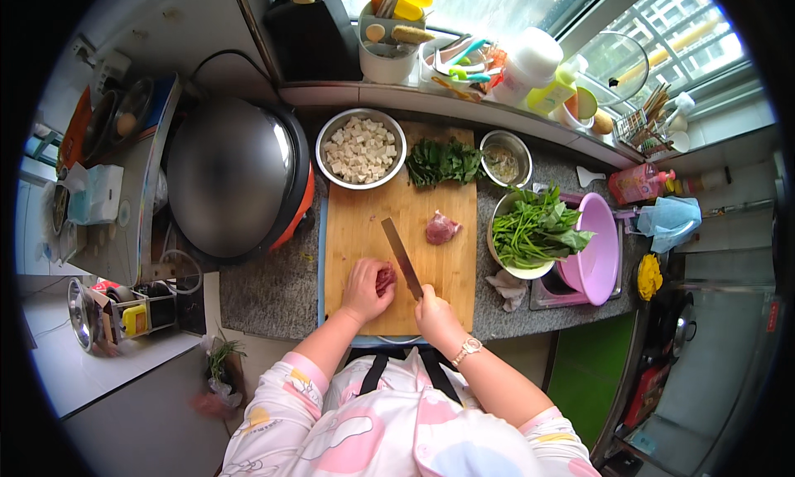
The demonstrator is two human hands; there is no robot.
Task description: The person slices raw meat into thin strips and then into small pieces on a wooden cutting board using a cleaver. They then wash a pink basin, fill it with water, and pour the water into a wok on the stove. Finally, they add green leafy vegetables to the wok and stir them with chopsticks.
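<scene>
My right hand (432,312) grips the handle of a kitchen knife (402,258), its blade pointing away from me over the wooden cutting board (354,228). Cupped on the board to the left, my left hand (365,289) holds a piece of raw red meat (386,279) under and beside its fingers. The blade stands just right of that meat, apart from it. A second chunk of raw meat (442,228) lies farther up on the right half of the board. Chopped dark leafy greens (445,161) are heaped at the board's far edge.
A steel bowl of pale diced cubes (360,149) overlaps the board's far left corner. Beyond its right side stand a small metal bowl (506,158) and a bowl of leafy stems (535,231). A pink basin (601,250) leans at the sink. Left sits a large domed electric pan (233,179).
</scene>
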